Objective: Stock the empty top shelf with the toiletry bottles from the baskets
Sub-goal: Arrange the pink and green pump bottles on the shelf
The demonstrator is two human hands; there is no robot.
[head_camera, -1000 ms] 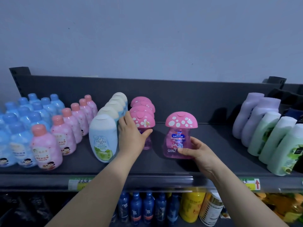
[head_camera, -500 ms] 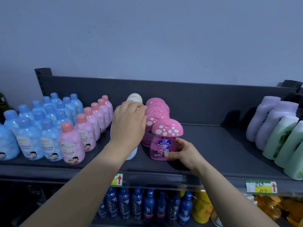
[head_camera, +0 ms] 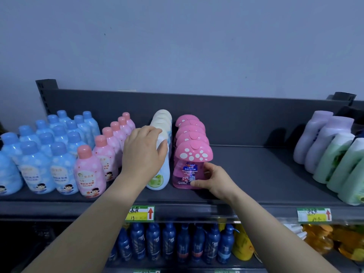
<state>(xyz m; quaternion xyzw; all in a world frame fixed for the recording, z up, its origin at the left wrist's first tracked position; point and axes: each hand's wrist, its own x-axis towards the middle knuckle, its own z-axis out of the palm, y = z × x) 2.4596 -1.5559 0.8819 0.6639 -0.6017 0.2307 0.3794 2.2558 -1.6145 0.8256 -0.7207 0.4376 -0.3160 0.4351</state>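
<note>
Your L hand (head_camera: 144, 152) grips the front white bottle (head_camera: 159, 178) by its top; R hand (head_camera: 211, 179) grips the front mushroom bottle (head_camera: 189, 170) low, 5 in that row.

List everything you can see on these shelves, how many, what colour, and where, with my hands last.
Top shelf: one, dark grey, mid-view.
Blue bottles: over a dozen, top shelf, far left.
Pink bottles: about six, one row right of the blue.
White bottles: one row, count unclear, cream caps, centre.
Mushroom-cap bottles: five, pink, row beside the white.
Lilac bottles: two, top shelf, right.
Green bottles: at least three, pale, far right.
Price tags: two, green-yellow, shelf edge.
Dark blue bottles: about eight, lower shelf.
Yellow bottle: at least one, lower shelf, right of those.
Left hand: grips front white bottle's top.
Right hand: holds front mushroom-cap bottle's base.
</note>
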